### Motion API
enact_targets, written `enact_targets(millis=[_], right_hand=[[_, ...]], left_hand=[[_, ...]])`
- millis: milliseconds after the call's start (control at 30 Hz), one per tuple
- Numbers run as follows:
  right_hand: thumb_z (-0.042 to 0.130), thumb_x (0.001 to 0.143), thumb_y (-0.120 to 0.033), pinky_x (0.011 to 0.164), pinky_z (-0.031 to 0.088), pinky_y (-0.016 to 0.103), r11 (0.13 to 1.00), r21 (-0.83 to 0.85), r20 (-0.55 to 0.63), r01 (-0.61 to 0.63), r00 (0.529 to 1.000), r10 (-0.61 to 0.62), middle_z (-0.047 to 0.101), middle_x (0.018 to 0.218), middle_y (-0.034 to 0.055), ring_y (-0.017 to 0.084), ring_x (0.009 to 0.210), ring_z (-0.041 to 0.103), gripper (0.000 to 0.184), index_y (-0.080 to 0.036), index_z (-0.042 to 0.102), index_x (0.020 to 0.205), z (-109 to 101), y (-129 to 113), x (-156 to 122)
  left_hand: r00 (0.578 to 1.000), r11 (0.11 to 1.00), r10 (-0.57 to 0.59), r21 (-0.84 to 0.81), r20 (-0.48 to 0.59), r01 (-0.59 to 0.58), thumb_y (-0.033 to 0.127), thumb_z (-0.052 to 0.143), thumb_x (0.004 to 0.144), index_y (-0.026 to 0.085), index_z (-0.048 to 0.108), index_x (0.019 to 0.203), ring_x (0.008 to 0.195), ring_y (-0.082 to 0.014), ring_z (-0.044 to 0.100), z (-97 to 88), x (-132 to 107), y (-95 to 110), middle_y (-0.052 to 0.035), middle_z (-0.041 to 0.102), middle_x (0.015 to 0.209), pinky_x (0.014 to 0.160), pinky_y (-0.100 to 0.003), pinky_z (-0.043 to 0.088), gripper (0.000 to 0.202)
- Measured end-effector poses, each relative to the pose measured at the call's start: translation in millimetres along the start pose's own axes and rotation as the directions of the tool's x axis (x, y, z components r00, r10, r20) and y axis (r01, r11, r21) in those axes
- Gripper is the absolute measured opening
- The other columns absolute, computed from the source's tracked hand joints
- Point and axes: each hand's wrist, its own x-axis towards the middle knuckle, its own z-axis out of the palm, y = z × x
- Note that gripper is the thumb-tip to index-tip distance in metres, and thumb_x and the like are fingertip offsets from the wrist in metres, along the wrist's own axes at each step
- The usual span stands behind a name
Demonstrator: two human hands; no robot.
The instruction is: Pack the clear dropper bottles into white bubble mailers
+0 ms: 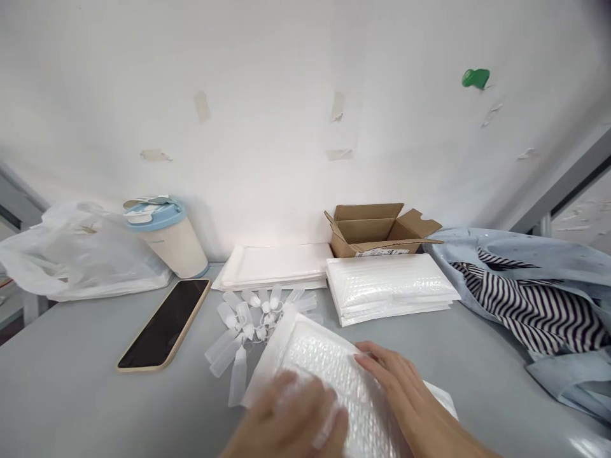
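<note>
A white bubble mailer [329, 362] lies tilted on the grey table in front of me. Across its right side my right hand [401, 394] rests, fingers stretched out and lying flat. Over the lower left part of the mailer is my left hand [291, 416], smeared by motion. Something whitish shows by its fingers, too blurred to name. Just beyond the mailer's left edge lies a cluster of small translucent plastic squeeze bottles [243, 324] with white caps. A white corner of another piece peeks out under my right wrist.
Behind are a stack of flat white mailers [277, 264], a pile of bubble mailers [391, 286] and an open cardboard box [372, 232]. To the left lie a phone [165, 324], a tumbler [167, 242] and a plastic bag [90, 254]. Clothing [539, 299] is heaped at right.
</note>
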Motion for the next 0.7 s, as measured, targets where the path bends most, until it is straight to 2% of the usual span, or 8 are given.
enact_targets(millis=[67,100,167,233,300,433,567,700], right_hand=[[0.057,0.085,-0.057,0.088,0.052,0.043,0.999,-0.040,0.040,-0.020,0.999,0.022,0.046,0.140,0.0196,0.034,0.123,0.051,0.081,-0.020,0.024,0.148,-4.0,1.2,0.7],[0.049,0.087,-0.061,0.082,0.054,0.043,0.997,-0.054,-0.112,0.055,0.992,-0.060,0.050,0.134,0.0201,0.033,0.116,0.055,0.077,-0.017,0.028,0.146,-3.2,3.1,0.6],[0.044,0.088,-0.060,0.083,0.052,0.046,0.992,-0.099,-0.175,0.080,0.980,-0.096,0.045,0.136,0.0206,0.034,0.114,0.053,0.074,-0.014,0.031,0.145,2.3,8.2,0.1],[0.044,0.088,-0.058,0.083,0.051,0.046,0.984,-0.142,-0.195,0.104,0.972,-0.131,0.042,0.138,0.0203,0.034,0.114,0.051,0.073,-0.013,0.034,0.144,8.1,12.5,-0.1],[0.047,0.087,-0.054,0.084,0.049,0.046,0.980,-0.162,-0.192,0.113,0.971,-0.144,0.041,0.138,0.0201,0.034,0.116,0.049,0.072,-0.012,0.036,0.143,10.5,14.4,0.5],[0.046,0.086,-0.054,0.089,0.046,0.051,0.979,-0.174,-0.167,0.107,0.976,-0.137,0.042,0.138,0.0212,0.036,0.119,0.047,0.074,-0.010,0.034,0.144,10.0,12.5,1.0],[0.035,0.091,-0.062,0.092,0.040,0.054,0.964,-0.238,-0.182,0.116,0.970,-0.162,0.045,0.135,0.0238,0.037,0.121,0.046,0.076,-0.007,0.034,0.143,11.0,5.0,3.1],[0.032,0.091,-0.069,0.093,0.037,0.053,0.929,-0.302,-0.061,0.216,0.968,-0.245,0.058,0.124,0.0215,0.036,0.115,0.053,0.077,-0.010,0.038,0.139,3.4,-9.4,14.8]], left_hand=[[0.938,0.937,-0.347,-0.060,-0.019,0.345,0.030,0.061,0.091,0.022,0.062,0.114,0.105,-0.0240,0.062,-7.2,0.6,-18.7,-0.0068,0.070,0.109,0.094,-0.040,0.049,0.025],[0.846,0.840,-0.532,-0.105,0.037,0.532,0.032,0.062,0.089,0.023,0.059,0.120,0.105,-0.0259,0.063,-12.6,2.6,-28.7,-0.0085,0.068,0.114,0.091,-0.042,0.051,0.032],[0.514,0.450,-0.794,-0.255,0.325,0.856,0.040,0.057,0.090,0.024,0.058,0.123,0.093,-0.0246,0.068,-24.1,8.6,-45.9,-0.0083,0.069,0.110,0.081,-0.039,0.056,0.036],[0.292,0.052,-0.692,-0.358,0.660,0.932,0.045,0.051,0.091,0.022,0.064,0.115,0.084,-0.0228,0.069,-32.8,14.7,-55.1,-0.0063,0.072,0.098,0.076,-0.036,0.056,0.036],[0.265,-0.170,-0.495,-0.391,0.828,0.905,0.042,0.050,0.090,0.021,0.069,0.102,0.081,-0.0215,0.068,-35.9,19.3,-54.8,-0.0037,0.072,0.088,0.074,-0.032,0.054,0.031],[0.291,-0.295,-0.346,-0.398,0.892,0.869,0.027,0.056,0.080,0.017,0.066,0.082,0.069,-0.0142,0.056,-27.6,24.4,-35.5,0.0020,0.062,0.073,0.060,-0.021,0.041,0.014],[0.281,-0.224,-0.309,-0.357,0.909,0.907,0.024,0.054,0.071,0.017,0.051,0.064,0.056,-0.0093,0.034,-17.0,27.3,-13.5,0.0055,0.040,0.060,0.049,-0.021,0.024,0.010],[0.346,-0.058,-0.287,-0.377,0.893,0.924,0.019,0.049,0.071,0.021,0.027,0.056,0.053,-0.0087,0.021,-13.8,27.4,-0.6,0.0070,0.022,0.055,0.048,-0.025,0.016,0.027]])
